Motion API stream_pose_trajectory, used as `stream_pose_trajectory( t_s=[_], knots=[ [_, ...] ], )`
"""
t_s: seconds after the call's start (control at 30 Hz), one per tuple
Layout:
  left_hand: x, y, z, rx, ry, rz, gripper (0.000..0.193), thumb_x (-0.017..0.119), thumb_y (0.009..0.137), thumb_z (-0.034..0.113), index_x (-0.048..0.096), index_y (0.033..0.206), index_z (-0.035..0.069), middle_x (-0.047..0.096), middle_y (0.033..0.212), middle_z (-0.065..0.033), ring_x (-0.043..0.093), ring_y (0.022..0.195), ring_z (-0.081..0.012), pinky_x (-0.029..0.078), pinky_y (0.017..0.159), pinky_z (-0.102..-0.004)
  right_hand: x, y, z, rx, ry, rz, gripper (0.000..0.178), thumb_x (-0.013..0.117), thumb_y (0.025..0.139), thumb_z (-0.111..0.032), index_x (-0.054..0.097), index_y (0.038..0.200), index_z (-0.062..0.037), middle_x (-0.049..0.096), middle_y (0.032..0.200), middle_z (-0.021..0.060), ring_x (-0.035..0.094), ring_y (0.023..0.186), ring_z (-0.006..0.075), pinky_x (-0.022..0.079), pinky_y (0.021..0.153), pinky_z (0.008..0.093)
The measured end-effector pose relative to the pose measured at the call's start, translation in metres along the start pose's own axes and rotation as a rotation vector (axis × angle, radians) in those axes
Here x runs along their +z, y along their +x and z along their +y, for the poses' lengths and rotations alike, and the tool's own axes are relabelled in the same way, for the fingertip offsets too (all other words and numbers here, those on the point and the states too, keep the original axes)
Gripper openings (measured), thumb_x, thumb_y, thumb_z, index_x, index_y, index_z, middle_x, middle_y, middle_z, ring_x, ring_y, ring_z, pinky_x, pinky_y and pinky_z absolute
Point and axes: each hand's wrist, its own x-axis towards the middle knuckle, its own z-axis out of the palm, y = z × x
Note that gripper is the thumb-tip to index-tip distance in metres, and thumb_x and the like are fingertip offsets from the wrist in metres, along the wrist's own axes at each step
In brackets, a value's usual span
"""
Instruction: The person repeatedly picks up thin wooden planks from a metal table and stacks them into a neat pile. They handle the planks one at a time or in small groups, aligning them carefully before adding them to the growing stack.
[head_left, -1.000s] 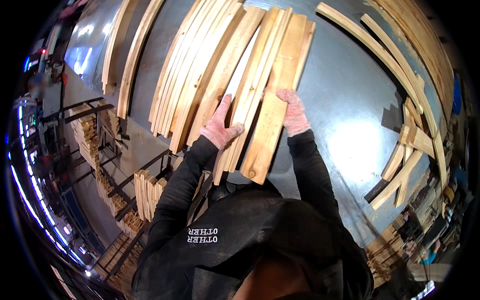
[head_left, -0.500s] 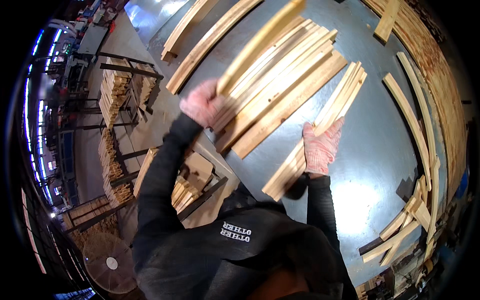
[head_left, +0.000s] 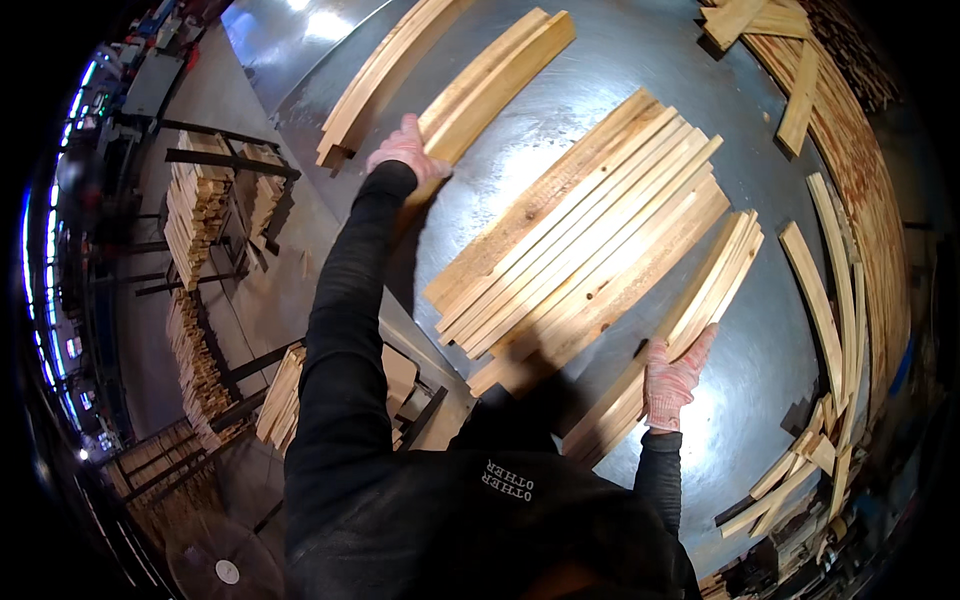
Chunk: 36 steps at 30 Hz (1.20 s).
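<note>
My left hand [head_left: 405, 155], in a pinkish knit glove, is closed on the near part of a wooden strip [head_left: 515, 85]. That strip lies alongside another on the metal tabletop [head_left: 480, 200], at the far left. At the right, my gloved right hand [head_left: 680, 375] grips a small bundle of wooden strips [head_left: 712, 285] lying slanted on the table. Between my hands rests a wide row of pale wooden strips [head_left: 590, 235], side by side; neither hand touches it.
Further left on the table sits another stack of strips [head_left: 385, 75]. Loose strips [head_left: 815, 290] and crossed offcuts [head_left: 790, 480] lie along the right side. Beyond the table's left edge stand racks of stacked wood [head_left: 200, 210] and a fan [head_left: 226, 570].
My left hand has carried its raised strip left and down onto the table beside another strip. My right hand still holds the bundle. The whole view has shifted.
</note>
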Motion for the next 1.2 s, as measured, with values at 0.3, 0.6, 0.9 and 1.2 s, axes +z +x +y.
stream_pose_trajectory(
  t_s=[0.3,0.6,0.9,1.2],
  knots=[
    [0.023,-0.070,0.030,0.152,0.018,0.107,0.101,0.073,0.081,0.030,0.005,0.155,0.023,0.046,0.135,-0.0223,0.058,0.112,-0.0397,0.047,0.092,-0.0513,0.003,0.002,0.000,-0.047,-0.016,0.016,0.093,0.070,0.078,-0.024,0.019,0.152,-0.0026,0.035,0.145,0.0299,0.039,0.132,0.0452,0.035,0.110,0.0467],
    [0.015,-0.011,0.015,0.243,0.168,0.321,0.095,0.077,0.077,0.029,0.018,0.152,0.024,0.052,0.127,-0.0203,0.059,0.109,-0.0388,0.047,0.087,-0.0559,0.006,0.001,0.001,0.002,0.137,0.018,0.097,0.072,0.078,-0.023,0.015,0.153,-0.0016,0.032,0.149,0.0270,0.037,0.136,0.0390,0.033,0.112,0.0411],
    [0.094,-0.076,0.093,0.375,-0.337,0.135,0.079,0.058,0.088,0.055,0.037,0.143,0.003,0.051,0.132,-0.0274,0.050,0.122,-0.0421,0.041,0.102,-0.0428,0.001,0.001,-0.013,0.120,0.466,-0.017,0.102,0.074,0.078,-0.013,0.006,0.154,-0.0012,0.049,0.135,0.0211,0.054,0.118,0.0290,0.046,0.100,0.0355],
    [0.080,-0.125,0.114,0.480,-0.212,0.027,0.093,0.062,0.085,0.059,0.028,0.148,-0.001,0.057,0.128,-0.0258,0.055,0.121,-0.0356,0.042,0.101,-0.0392,0.048,0.014,-0.010,0.119,1.388,-0.175,0.071,0.059,0.089,-0.010,0.023,0.148,0.0026,0.052,0.128,0.0152,0.058,0.107,0.0242,0.050,0.092,0.0349]
  ],
)
